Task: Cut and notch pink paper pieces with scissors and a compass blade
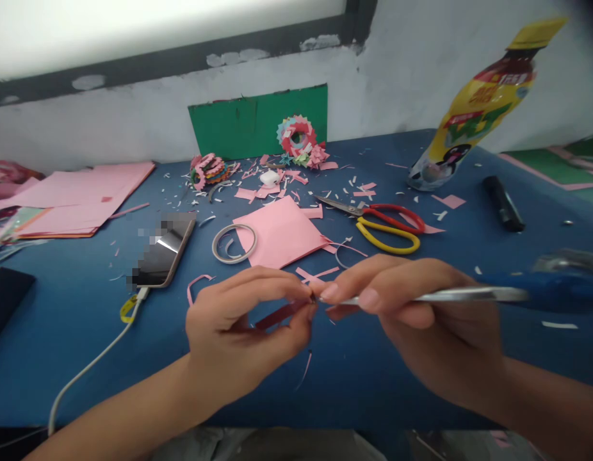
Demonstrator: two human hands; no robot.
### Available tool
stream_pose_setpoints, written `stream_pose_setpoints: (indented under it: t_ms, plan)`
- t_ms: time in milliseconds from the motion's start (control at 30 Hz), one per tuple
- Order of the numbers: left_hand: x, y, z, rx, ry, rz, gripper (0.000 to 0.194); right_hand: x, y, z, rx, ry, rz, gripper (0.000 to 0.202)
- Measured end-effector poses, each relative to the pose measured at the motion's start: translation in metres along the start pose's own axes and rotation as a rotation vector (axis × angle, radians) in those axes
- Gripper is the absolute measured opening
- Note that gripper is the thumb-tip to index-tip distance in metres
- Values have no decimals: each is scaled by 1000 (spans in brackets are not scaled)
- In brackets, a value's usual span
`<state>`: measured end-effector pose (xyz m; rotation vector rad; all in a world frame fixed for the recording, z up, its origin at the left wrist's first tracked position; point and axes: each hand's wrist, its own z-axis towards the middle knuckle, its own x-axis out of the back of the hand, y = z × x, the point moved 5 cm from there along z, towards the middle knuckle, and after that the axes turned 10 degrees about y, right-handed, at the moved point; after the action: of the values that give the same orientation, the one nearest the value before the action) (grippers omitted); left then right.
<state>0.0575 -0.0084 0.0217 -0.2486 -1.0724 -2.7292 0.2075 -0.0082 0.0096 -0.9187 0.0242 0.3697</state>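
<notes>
My left hand pinches a narrow pink paper strip between thumb and forefinger. My right hand is closed around a slim metal tool with a blue handle, whose tip meets the strip at my left fingertips. The fingers of both hands nearly touch there, and they hide the tool's tip. Just beyond them lie a stack of pink square paper, a roll of white tape and scissors with one red and one yellow handle.
Paper scraps litter the blue table. A phone on a cable and pink sheets lie left. Paper rings stand by a green board. At right are a tilted bottle and a black object.
</notes>
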Motion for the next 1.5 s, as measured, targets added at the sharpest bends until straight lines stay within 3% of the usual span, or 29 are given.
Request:
stream_pose_setpoints:
  t_ms: [200,467,1000,1500]
  plan:
    - [-2,2,3,-56,-14,77,24,-1,-5,2,74,33,-100,18]
    - [-1,2,1,-84,-12,110,27,0,-2,1,33,18,-184,19]
    - [1,-5,-5,65,-24,81,30,-1,-2,0,18,118,-112,19]
    - [0,-5,-1,52,-15,101,24,-3,-4,0,65,-41,-162,20]
